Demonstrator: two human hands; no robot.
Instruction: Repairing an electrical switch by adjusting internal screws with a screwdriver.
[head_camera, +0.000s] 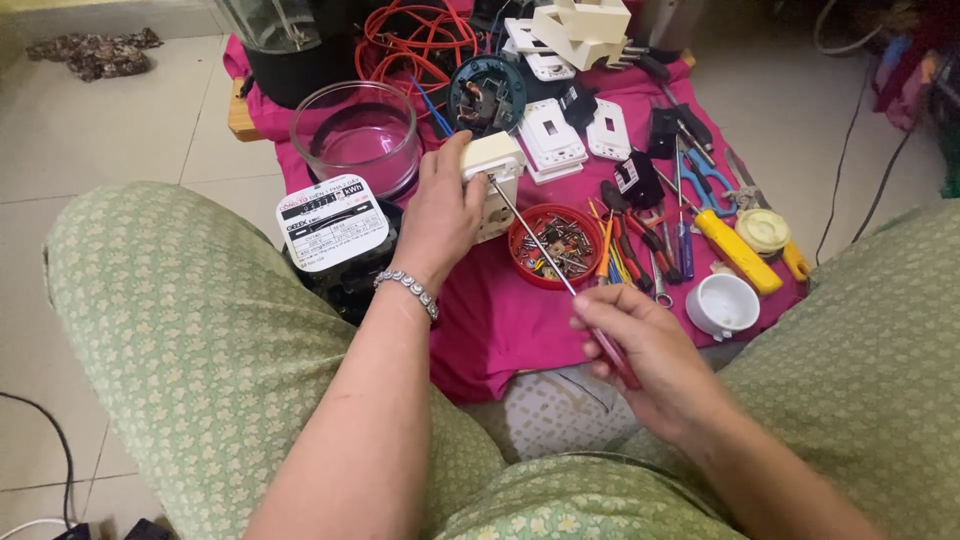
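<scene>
Nearest the camera, the right hand (650, 365) has its grip clamped on the red handle of a long screwdriver (560, 275), whose thin metal shaft slants up and left across the round red tray of screws (553, 245). The shaft's tip meets the cream socket block (493, 180), which sits just up and left of that tray. The left hand (440, 215), with a beaded bracelet (408, 290) on its wrist, has its grip closed around the block's left side and holds it above the pink cloth (500, 320). Left of the tray lies an electricity meter (332, 225) with a white face. Right of the tray are pliers and small screwdrivers (640, 250), a yellow-handled tool (738, 250) and a white cup (722, 305). Beyond the tray stand a clear glass bowl (355, 135), white switch plates (560, 135) and coiled orange cable (415, 40).
</scene>
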